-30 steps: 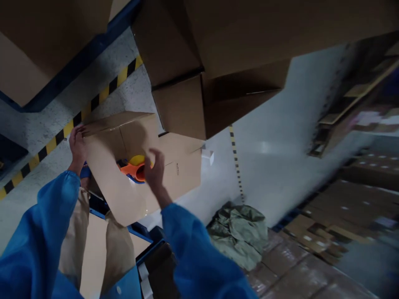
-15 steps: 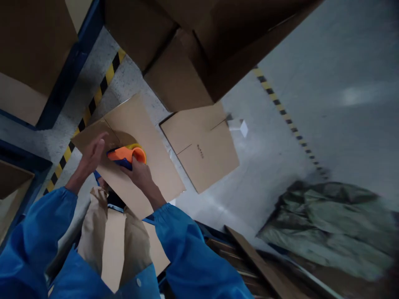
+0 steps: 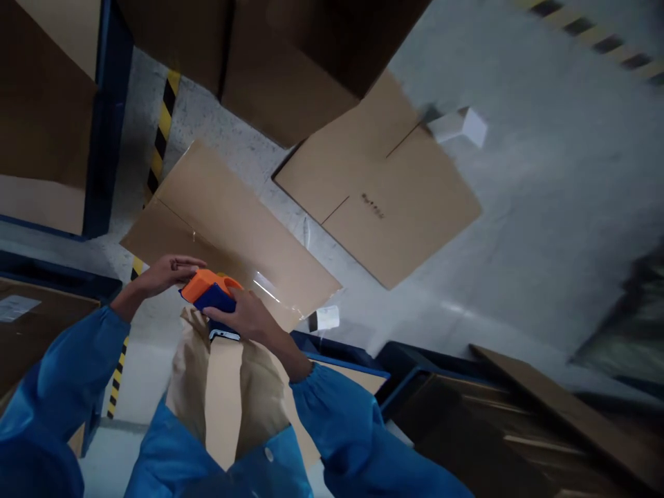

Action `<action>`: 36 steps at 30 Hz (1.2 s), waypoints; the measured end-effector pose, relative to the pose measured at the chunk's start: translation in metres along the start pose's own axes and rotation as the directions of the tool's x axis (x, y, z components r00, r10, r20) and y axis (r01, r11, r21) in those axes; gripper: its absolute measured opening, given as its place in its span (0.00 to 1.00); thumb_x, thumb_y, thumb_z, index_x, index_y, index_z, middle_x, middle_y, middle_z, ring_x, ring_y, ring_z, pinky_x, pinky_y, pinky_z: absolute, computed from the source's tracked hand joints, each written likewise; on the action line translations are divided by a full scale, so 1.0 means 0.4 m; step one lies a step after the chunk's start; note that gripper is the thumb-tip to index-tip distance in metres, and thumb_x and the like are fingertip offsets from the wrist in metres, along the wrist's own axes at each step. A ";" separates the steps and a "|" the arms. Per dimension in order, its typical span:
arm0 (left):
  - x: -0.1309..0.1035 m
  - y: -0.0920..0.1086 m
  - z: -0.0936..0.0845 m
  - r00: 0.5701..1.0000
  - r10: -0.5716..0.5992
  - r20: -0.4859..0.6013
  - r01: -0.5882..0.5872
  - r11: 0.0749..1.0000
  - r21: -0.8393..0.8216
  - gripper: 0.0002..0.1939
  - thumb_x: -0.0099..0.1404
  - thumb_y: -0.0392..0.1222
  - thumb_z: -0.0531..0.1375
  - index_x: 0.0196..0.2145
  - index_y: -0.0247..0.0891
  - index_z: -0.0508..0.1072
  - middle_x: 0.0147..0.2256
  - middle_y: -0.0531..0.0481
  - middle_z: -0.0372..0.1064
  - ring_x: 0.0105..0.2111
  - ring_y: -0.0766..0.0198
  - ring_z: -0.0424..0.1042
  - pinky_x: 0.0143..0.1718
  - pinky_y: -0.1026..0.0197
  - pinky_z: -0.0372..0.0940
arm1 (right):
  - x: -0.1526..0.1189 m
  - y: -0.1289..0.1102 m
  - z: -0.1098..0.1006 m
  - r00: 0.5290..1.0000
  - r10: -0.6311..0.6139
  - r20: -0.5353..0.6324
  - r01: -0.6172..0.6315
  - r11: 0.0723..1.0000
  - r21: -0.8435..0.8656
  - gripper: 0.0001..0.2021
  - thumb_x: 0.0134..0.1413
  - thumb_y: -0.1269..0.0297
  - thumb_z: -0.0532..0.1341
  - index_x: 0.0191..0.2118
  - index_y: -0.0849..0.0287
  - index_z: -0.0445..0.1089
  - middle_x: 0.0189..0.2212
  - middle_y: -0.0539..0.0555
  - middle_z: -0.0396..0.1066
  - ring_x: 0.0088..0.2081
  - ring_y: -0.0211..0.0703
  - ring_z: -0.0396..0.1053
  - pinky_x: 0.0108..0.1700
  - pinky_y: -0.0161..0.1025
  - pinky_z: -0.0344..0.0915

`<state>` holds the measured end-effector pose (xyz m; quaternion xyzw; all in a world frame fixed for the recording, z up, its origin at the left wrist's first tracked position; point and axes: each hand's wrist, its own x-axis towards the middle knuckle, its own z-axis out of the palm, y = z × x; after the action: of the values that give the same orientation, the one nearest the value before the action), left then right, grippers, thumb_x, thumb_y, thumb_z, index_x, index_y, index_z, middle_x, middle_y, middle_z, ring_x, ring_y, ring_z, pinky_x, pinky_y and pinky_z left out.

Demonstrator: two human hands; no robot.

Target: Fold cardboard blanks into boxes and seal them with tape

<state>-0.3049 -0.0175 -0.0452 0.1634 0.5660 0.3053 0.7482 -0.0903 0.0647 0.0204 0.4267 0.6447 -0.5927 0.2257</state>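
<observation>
My right hand [image 3: 246, 315] is wrapped round an orange and blue tape dispenser [image 3: 215, 294], held above my lap. A bit of yellow shows behind its orange ring. At the dispenser's front end is my left hand [image 3: 169, 273], its fingers stretched out and at or against the orange edge; whether they touch tape is too dim to make out. Beyond both hands a flat cardboard sheet [image 3: 243, 221] lies on the floor, with a fold line across it and a shiny strip on its surface.
Another flat cardboard piece [image 3: 384, 187] with slits and small print lies farther off, beside a small white box [image 3: 461, 128]. A large brown carton [image 3: 290, 90] stands at the top. Dark blue pallets [image 3: 106, 138] line the left. Wooden boards [image 3: 565, 408] are at lower right. Striped tape [image 3: 163, 128] marks the floor.
My left hand has come in from apart to the front end of the tape dispenser. The dispenser has moved down towards my lap and tilted, showing more blue. The view has turned.
</observation>
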 end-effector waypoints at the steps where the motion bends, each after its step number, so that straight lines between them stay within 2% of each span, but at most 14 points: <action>1: 0.009 0.008 0.004 1.000 0.002 -0.028 -0.002 0.999 0.034 0.25 0.52 0.62 0.69 0.37 0.37 0.82 0.30 0.40 0.77 0.26 0.56 0.76 0.26 0.57 0.71 | 0.002 -0.001 -0.004 1.000 0.011 0.013 -0.011 0.998 0.060 0.19 0.50 0.44 0.67 0.32 0.55 0.69 0.30 0.52 0.72 0.31 0.45 0.69 0.32 0.40 0.61; 5: 0.035 0.047 0.009 0.987 0.116 -0.107 -0.089 0.969 0.230 0.24 0.55 0.62 0.66 0.35 0.37 0.81 0.32 0.40 0.77 0.30 0.54 0.77 0.29 0.56 0.73 | 0.016 -0.011 -0.018 0.997 0.076 0.026 -0.081 0.962 0.260 0.20 0.45 0.44 0.70 0.30 0.56 0.69 0.28 0.50 0.71 0.30 0.44 0.68 0.32 0.40 0.61; 7: 0.040 0.069 -0.001 0.982 0.145 -0.122 -0.105 0.952 0.287 0.25 0.57 0.61 0.66 0.41 0.37 0.80 0.32 0.41 0.78 0.31 0.53 0.78 0.31 0.56 0.73 | 0.020 -0.018 -0.022 0.995 0.095 0.027 -0.099 0.946 0.309 0.20 0.43 0.44 0.71 0.29 0.56 0.68 0.27 0.49 0.70 0.30 0.44 0.67 0.32 0.40 0.61; 10: 0.041 0.104 -0.032 0.989 0.107 -0.097 -0.074 0.952 0.295 0.27 0.59 0.60 0.66 0.48 0.37 0.77 0.30 0.43 0.77 0.30 0.54 0.78 0.31 0.56 0.73 | 0.020 -0.025 -0.024 0.996 0.086 0.028 -0.091 0.934 0.346 0.20 0.42 0.44 0.71 0.29 0.56 0.68 0.27 0.49 0.69 0.30 0.43 0.67 0.32 0.40 0.61; 15: 0.036 0.146 -0.074 0.996 -0.039 0.076 0.014 0.955 0.296 0.22 0.57 0.59 0.67 0.38 0.38 0.79 0.35 0.45 0.78 0.35 0.58 0.77 0.38 0.58 0.72 | 0.014 -0.031 -0.029 0.990 0.120 0.073 -0.138 0.925 0.355 0.22 0.43 0.42 0.69 0.29 0.56 0.67 0.27 0.50 0.69 0.32 0.44 0.67 0.33 0.40 0.62; 18: 0.038 0.160 -0.066 0.996 -0.045 0.081 0.018 0.954 0.300 0.19 0.57 0.58 0.67 0.34 0.37 0.79 0.36 0.47 0.77 0.37 0.60 0.75 0.40 0.59 0.70 | 0.018 -0.030 -0.033 0.988 0.116 0.101 -0.144 0.925 0.353 0.22 0.44 0.42 0.68 0.31 0.57 0.68 0.29 0.51 0.70 0.33 0.45 0.68 0.34 0.40 0.63; 21: 0.048 0.163 -0.038 1.000 -0.012 0.005 0.010 0.953 0.304 0.19 0.57 0.57 0.67 0.32 0.37 0.76 0.34 0.47 0.76 0.35 0.60 0.75 0.37 0.61 0.71 | 0.031 -0.031 -0.034 0.988 0.133 0.081 -0.153 0.927 0.344 0.23 0.44 0.42 0.68 0.33 0.57 0.69 0.30 0.51 0.71 0.34 0.45 0.69 0.35 0.40 0.64; 25: 0.060 0.160 -0.018 0.978 0.090 -0.190 -0.020 0.939 0.344 0.22 0.55 0.61 0.66 0.30 0.37 0.73 0.29 0.47 0.75 0.30 0.60 0.75 0.34 0.59 0.72 | 0.064 -0.051 -0.044 0.989 0.150 0.014 -0.146 0.932 0.332 0.23 0.45 0.40 0.68 0.32 0.57 0.70 0.28 0.51 0.70 0.32 0.43 0.68 0.33 0.40 0.64; 27: 0.058 0.170 -0.045 0.941 0.177 -0.289 -0.056 0.922 0.383 0.23 0.56 0.62 0.66 0.30 0.37 0.73 0.29 0.48 0.75 0.28 0.62 0.75 0.35 0.58 0.73 | 0.081 -0.066 -0.059 0.991 0.133 0.005 -0.128 0.939 0.318 0.23 0.45 0.39 0.68 0.30 0.57 0.70 0.26 0.51 0.69 0.30 0.42 0.68 0.31 0.39 0.63; 28: 0.056 0.181 -0.070 0.904 0.238 -0.355 -0.080 0.910 0.407 0.23 0.56 0.62 0.66 0.31 0.37 0.73 0.28 0.49 0.75 0.27 0.63 0.74 0.35 0.57 0.73 | 0.086 -0.070 -0.069 0.993 0.120 0.003 -0.115 0.943 0.312 0.23 0.45 0.39 0.67 0.29 0.57 0.70 0.25 0.51 0.69 0.29 0.42 0.67 0.31 0.38 0.62; 31: 0.048 0.234 -0.174 0.739 0.428 -0.521 -0.139 0.853 0.503 0.24 0.57 0.62 0.67 0.32 0.36 0.72 0.28 0.50 0.75 0.25 0.67 0.71 0.37 0.56 0.73 | 0.072 -0.052 -0.092 0.990 0.137 0.014 -0.136 0.955 0.265 0.22 0.46 0.40 0.67 0.30 0.57 0.70 0.25 0.51 0.70 0.28 0.41 0.67 0.30 0.38 0.60; 32: 0.048 0.254 -0.209 0.717 0.464 -0.520 -0.143 0.828 0.542 0.25 0.56 0.63 0.67 0.32 0.36 0.72 0.29 0.49 0.75 0.25 0.67 0.71 0.37 0.55 0.74 | 0.057 -0.035 -0.095 0.985 0.168 0.032 -0.171 0.954 0.247 0.22 0.46 0.41 0.67 0.29 0.57 0.70 0.24 0.50 0.70 0.27 0.41 0.67 0.29 0.38 0.60; 33: 0.050 0.271 -0.239 0.727 0.479 -0.492 -0.139 0.804 0.578 0.26 0.56 0.64 0.67 0.32 0.35 0.72 0.29 0.48 0.76 0.25 0.67 0.71 0.37 0.54 0.74 | 0.037 -0.014 -0.095 0.976 0.208 0.058 -0.216 0.948 0.235 0.21 0.46 0.42 0.67 0.28 0.57 0.70 0.23 0.50 0.70 0.27 0.41 0.67 0.29 0.38 0.60; 36: 0.076 0.297 -0.295 0.810 0.449 -0.378 -0.098 0.739 0.667 0.31 0.56 0.69 0.63 0.33 0.33 0.72 0.31 0.43 0.77 0.26 0.64 0.74 0.36 0.52 0.74 | -0.032 0.052 -0.087 0.941 0.320 0.108 -0.337 0.911 0.239 0.21 0.44 0.43 0.67 0.25 0.57 0.68 0.21 0.50 0.68 0.24 0.41 0.67 0.27 0.37 0.59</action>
<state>-0.4434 0.0804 -0.0340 0.3959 0.7807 0.2455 0.4165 -0.0591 0.0932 0.0254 0.5344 0.4747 -0.6378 0.2869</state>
